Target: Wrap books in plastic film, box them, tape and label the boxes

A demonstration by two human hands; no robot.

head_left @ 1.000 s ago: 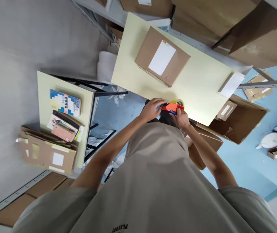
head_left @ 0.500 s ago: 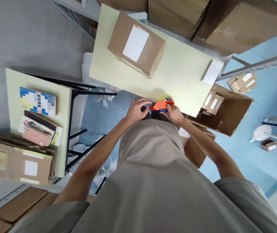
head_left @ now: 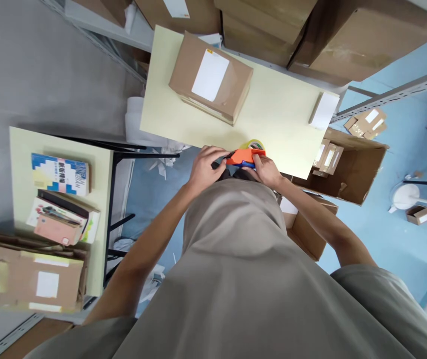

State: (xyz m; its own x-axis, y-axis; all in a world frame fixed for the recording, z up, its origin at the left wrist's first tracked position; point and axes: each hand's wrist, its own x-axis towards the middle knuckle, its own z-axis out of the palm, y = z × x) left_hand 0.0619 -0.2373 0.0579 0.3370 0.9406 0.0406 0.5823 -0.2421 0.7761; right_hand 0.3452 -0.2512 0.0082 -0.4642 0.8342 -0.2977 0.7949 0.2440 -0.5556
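From the head view we see our left hand [head_left: 205, 168] and right hand [head_left: 266, 169] both closed on an orange tape dispenser [head_left: 244, 156], held at the near edge of the bench [head_left: 277, 124], a labelled cardboard box [head_left: 211, 78] lying farther back.

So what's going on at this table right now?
A person holds an orange tape dispenser in both hands at the near edge of a pale table; the left hand is at its front end, the right hand at its back. A labelled cardboard box sits further back on the table, untouched.
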